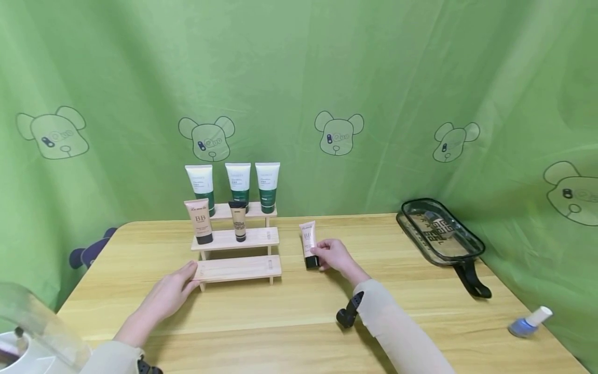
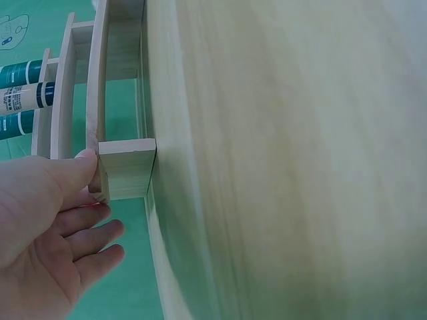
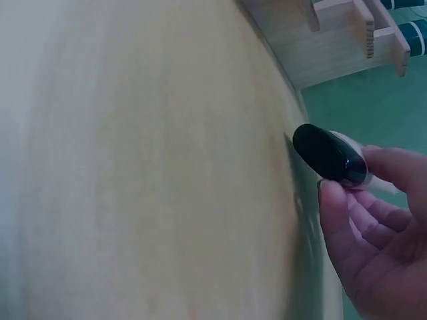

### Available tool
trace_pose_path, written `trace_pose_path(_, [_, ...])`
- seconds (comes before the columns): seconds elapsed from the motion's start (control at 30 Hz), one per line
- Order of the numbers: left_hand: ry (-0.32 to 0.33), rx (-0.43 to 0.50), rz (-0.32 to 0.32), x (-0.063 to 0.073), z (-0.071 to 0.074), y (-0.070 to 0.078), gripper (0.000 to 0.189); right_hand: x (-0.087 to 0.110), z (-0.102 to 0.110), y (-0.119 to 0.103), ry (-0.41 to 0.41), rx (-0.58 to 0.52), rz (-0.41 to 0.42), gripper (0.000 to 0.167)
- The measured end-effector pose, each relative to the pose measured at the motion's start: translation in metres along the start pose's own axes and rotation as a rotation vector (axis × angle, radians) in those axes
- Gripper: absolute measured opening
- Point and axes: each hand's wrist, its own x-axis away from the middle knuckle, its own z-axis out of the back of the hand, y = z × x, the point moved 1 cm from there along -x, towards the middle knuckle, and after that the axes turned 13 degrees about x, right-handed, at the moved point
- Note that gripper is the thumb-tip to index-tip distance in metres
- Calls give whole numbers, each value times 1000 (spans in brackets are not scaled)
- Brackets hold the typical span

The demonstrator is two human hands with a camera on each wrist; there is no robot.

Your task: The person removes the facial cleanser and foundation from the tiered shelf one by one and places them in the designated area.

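Observation:
A three-tier wooden display stand (image 1: 239, 267) stands on the table. My left hand (image 1: 168, 292) pinches the left end of its lowest board between thumb and index finger, the other fingers loose below, as the left wrist view shows. With thumb and fingers, my right hand (image 1: 337, 256) holds a pale pink BB cream tube (image 1: 308, 240) upright, black cap down, right of the stand. In the right wrist view the cap (image 3: 327, 155) faces the camera. On the middle tier stand a larger BB cream tube (image 1: 200, 221) and a small beige tube (image 1: 239, 223) with black ends.
Three white-and-green tubes (image 1: 267, 187) stand along the top tier. A clear pouch (image 1: 441, 231) with black trim lies at the table's right. Nearer the front right lies a blue nail polish bottle (image 1: 525, 326). A white container (image 1: 35, 356) and something transparent occupy the front left corner.

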Motion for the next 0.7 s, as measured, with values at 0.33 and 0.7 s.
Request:
trace_pose_path(0.33, [-4, -3, 2, 0, 0, 0, 46, -3, -3, 5, -36, -1, -69, 30])
trace_pose_path(0.7, [-9, 6, -1, -1, -1, -1, 45, -4, -1, 4, -48, 23, -94, 29])
